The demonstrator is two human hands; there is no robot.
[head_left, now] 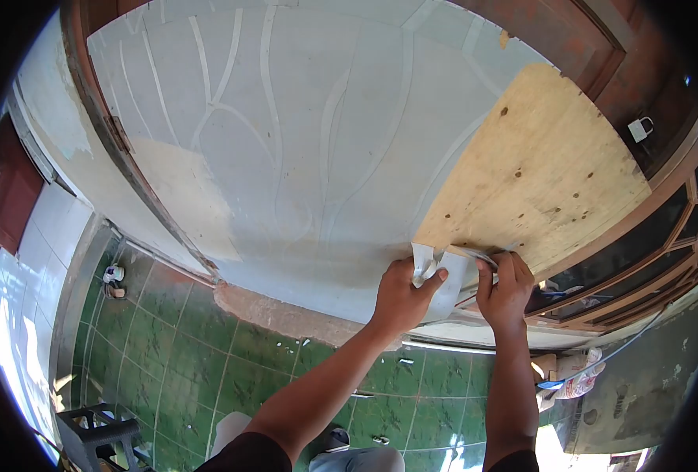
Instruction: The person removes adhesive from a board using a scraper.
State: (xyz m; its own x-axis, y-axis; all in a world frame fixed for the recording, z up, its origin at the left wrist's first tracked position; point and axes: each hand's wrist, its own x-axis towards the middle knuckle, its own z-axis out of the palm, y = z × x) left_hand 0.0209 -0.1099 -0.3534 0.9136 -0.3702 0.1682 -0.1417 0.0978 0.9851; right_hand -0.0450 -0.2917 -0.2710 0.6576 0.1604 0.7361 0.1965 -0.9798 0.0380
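The left hand (404, 295) pinches in its fingers the loose, folded edge of a pale grey, silver-lined thin sheet (325, 165) beside bare, knotted yellowish plywood (534, 173), where the right hand (506, 287) grips a partly hidden thin grey strip (483, 256).

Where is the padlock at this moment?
In the head view, the padlock is at the upper right, against dark wood, just right of the bare plywood.
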